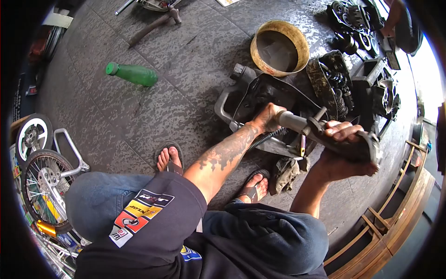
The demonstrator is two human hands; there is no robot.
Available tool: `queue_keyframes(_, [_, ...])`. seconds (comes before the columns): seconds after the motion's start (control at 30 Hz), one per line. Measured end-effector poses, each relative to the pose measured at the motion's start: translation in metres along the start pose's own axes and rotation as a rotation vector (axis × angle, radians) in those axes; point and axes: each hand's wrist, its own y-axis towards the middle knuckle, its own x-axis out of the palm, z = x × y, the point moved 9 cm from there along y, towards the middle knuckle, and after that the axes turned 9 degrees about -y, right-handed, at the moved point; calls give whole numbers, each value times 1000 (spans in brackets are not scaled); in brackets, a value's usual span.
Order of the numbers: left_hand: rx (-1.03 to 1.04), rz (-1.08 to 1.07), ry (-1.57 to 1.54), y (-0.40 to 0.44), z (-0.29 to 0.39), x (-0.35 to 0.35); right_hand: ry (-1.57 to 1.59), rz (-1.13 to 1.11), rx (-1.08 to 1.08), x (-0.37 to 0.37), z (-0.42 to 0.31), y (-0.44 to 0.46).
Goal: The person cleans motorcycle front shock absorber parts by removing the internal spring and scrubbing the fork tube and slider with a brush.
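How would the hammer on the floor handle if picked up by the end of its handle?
The hammer would probably feel head-heavy, since its thick head sits at one end of a long handle. It should stay stiff, as the handle looks solid. Rolling seems unlikely with the head set crosswise.

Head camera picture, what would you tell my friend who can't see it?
A person's left hand and right hand grip a long metal part above a grey floor. Around them are a green bottle, a hammer, a yellowish tub and dark machine parts.
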Motion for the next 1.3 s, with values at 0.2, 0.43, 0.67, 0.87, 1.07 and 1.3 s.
queue_keyframes(0.2, [-75, -5, -14, 0, -16, 5, -14, -113, -21, 20, -52, 25])
queue_keyframes(0.43, [-83, -40, 37, 0, -15, 4, 80, -109, -61, 13, -44, 23])
queue_keyframes(0.67, [-17, -27, 45, -1, 1, 1, -64, -13, -26, 11, 6, -8])
queue_keyframes(0.87, [-39, -47, 28, -2, -4, 4, -53, -86, -48, 11, 7, -4])
queue_keyframes(1.07, [14, -67, 84, -3, -15, 9, -83, 91, 139, -13, 21, -5])
queue_keyframes(1.3, [-71, -27, 50, 3, -20, 8, -178, 54, 41, 9, -45, 21])
